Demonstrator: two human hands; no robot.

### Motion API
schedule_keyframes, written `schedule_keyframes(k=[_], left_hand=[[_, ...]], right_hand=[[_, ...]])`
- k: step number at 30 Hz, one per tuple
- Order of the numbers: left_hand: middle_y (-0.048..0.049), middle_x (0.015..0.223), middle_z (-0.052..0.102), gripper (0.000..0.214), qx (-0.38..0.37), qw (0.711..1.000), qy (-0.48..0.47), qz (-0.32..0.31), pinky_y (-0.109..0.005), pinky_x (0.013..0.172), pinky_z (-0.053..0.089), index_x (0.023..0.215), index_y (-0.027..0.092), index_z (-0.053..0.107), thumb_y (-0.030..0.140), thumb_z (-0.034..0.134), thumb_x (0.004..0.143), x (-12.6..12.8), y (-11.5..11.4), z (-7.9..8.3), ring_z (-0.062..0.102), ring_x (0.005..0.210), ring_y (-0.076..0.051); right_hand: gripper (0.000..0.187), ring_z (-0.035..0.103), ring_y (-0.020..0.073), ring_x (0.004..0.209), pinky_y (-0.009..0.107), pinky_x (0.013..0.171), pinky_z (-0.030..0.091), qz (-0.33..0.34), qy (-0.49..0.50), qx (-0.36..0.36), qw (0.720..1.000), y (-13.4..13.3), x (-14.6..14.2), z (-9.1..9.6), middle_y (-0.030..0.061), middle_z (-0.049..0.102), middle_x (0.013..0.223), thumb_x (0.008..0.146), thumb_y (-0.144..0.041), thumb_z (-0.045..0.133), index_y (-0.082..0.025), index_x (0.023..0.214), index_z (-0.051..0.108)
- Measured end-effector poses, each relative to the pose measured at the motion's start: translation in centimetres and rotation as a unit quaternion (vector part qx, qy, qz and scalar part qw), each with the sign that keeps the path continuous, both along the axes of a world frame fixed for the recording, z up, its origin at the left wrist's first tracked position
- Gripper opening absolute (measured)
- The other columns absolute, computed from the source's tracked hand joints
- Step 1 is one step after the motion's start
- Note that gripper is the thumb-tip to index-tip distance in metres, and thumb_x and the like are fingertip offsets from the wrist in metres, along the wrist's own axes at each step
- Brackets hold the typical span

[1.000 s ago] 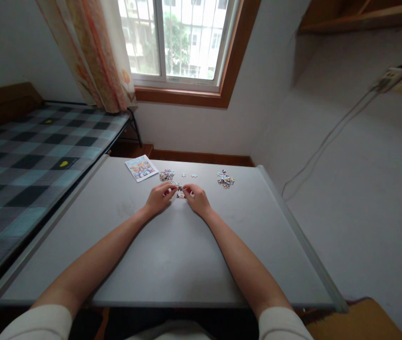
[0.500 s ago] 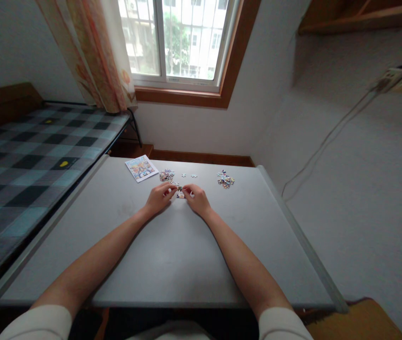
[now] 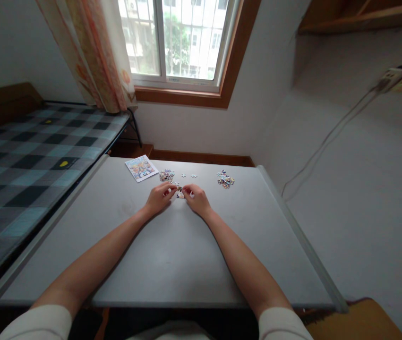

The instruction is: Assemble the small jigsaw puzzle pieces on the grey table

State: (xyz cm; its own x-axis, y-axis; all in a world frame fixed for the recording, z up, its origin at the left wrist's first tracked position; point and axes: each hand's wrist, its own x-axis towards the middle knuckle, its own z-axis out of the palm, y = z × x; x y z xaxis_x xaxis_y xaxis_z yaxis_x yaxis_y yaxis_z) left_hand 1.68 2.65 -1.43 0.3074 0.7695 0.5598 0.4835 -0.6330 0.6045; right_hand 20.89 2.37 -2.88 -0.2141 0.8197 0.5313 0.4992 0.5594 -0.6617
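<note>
Between my fingertips are small jigsaw puzzle pieces (image 3: pixel 179 188), with dark and greenish print. My left hand (image 3: pixel 159 196) pinches them from the left, and my right hand (image 3: pixel 196 198) pinches from the right. Whether it is one piece or two joined is too small to tell. Just below, a short strip of puzzle pieces (image 3: pixel 180 196) lies on the table, partly hidden by my right fingers. Beyond my left hand sits a heap of puzzle pieces (image 3: pixel 166 175). Two pale loose pieces (image 3: pixel 194 176) lie farther back.
A second heap of puzzle pieces (image 3: pixel 226 179) is at the back right of the white table (image 3: pixel 172 264). A printed picture sheet (image 3: pixel 141 168) lies at the back left. Left of the table stands a bed with a checked cover (image 3: pixel 76 141); a wall with a cable (image 3: pixel 323 144) is on the right.
The pieces between my fingertips look slightly turned or tilted, showing less green. Both hands stay in nearly the same place, and the heaps have not moved.
</note>
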Motion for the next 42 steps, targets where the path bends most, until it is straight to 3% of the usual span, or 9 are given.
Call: schedule_keyframes(k=[42], left_hand=[[-0.0021, 0.08, 0.065, 0.022, -0.006, 1.0, 0.009, 0.008, -0.02, 0.057, 0.047, 0.092, 0.018, 0.068, 0.035, 0.054, 0.092, -0.02, 0.04, -0.27, 0.055, 0.059, -0.009]], right_hand=[[0.009, 0.057, 0.0145, 0.071, 0.027, 0.074, 0.047, -0.004, -0.015, -0.007, 1.0, 0.03, -0.01, -0.1, 0.0023, 0.064, 0.076, 0.086, -0.022, 0.056, -0.019, 0.086, 0.065]])
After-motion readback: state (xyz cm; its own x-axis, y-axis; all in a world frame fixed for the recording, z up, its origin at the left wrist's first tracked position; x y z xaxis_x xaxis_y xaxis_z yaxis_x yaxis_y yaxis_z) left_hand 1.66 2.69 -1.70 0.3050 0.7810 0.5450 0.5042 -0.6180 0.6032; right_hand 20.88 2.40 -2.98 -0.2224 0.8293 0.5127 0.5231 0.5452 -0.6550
